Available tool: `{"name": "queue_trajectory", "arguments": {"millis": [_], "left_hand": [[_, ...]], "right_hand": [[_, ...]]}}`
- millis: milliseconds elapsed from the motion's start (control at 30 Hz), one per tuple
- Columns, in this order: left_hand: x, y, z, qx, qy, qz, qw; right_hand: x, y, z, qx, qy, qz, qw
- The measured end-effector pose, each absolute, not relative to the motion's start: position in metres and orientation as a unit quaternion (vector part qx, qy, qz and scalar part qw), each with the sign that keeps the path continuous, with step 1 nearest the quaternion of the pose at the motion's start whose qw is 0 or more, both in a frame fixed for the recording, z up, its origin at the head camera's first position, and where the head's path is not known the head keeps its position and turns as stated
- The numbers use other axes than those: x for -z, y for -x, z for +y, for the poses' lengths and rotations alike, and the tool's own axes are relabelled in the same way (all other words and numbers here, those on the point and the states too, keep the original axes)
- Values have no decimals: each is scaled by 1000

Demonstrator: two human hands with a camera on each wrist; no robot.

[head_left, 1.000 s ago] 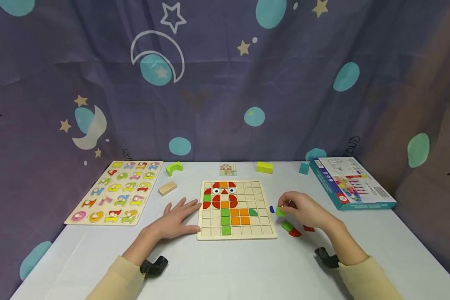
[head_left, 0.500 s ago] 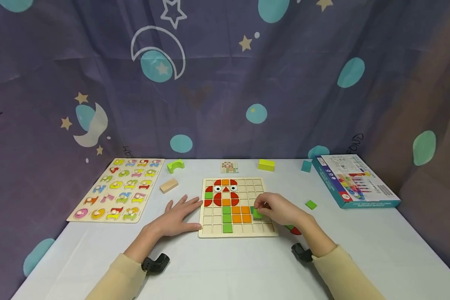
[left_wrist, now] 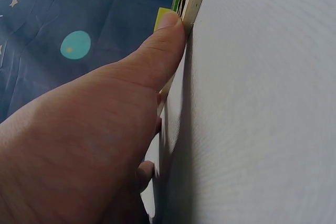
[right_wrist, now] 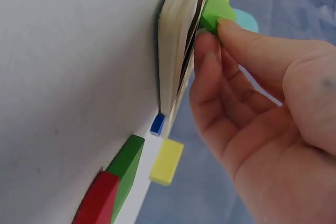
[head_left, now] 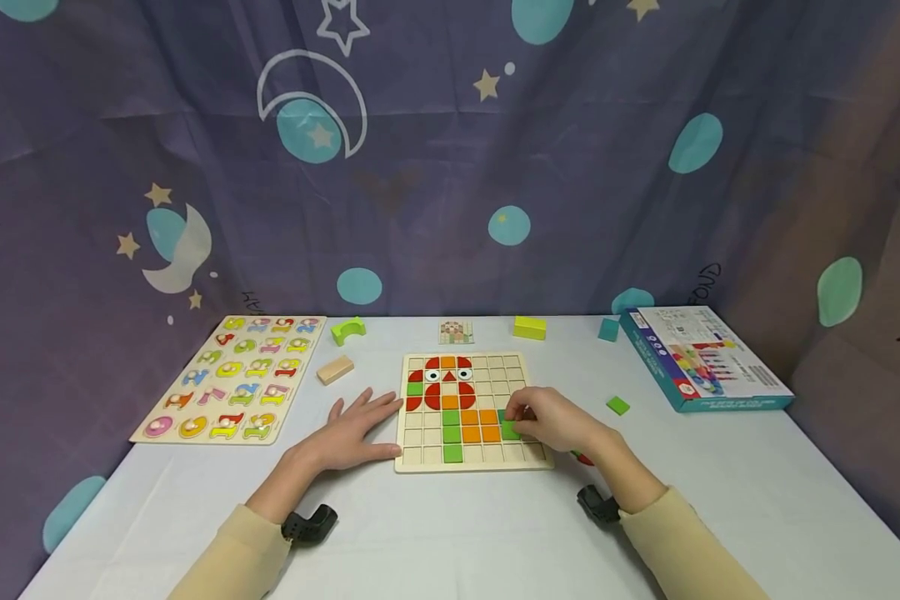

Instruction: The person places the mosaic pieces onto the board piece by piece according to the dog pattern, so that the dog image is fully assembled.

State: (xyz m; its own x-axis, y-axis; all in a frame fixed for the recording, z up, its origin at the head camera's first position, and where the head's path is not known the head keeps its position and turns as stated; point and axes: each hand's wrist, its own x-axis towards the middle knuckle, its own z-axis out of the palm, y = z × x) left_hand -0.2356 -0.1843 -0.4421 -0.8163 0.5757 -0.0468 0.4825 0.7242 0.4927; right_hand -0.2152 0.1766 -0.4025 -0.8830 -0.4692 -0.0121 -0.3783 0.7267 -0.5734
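Observation:
A wooden grid board (head_left: 474, 467) lies mid-table, with red, orange, green and eye-patterned tiles set in its left and middle cells. My left hand (head_left: 352, 437) lies with fingers spread at the board's left edge; in the left wrist view its thumb (left_wrist: 167, 38) touches the board's side. Between thumb and fingertips, my right hand (head_left: 558, 419) pinches a light-green square tile (head_left: 509, 430) at the cells right of the orange tiles (head_left: 480, 426). In the right wrist view that tile (right_wrist: 217, 10) stands tilted against the board. A darker green piece behind it is mostly hidden.
Right of the board lie a green tile (head_left: 618, 405), a red piece (head_left: 585, 459) partly under the right wrist, and a blue piece (right_wrist: 157, 124). A pattern card (head_left: 456, 333) and several blocks stand behind; a number puzzle (head_left: 228, 379) lies left, a box (head_left: 708, 358) right.
My right hand has carried the light-green tile left from the table onto the board and lowered it there. The left hand has stayed at the board's edge.

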Motion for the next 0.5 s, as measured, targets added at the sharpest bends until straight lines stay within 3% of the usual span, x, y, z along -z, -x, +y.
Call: {"name": "queue_trajectory", "arguments": {"millis": [500], "left_hand": [[444, 236, -186, -235, -285, 924, 101]], "right_hand": [[386, 215, 215, 296, 174, 935, 89]]}}
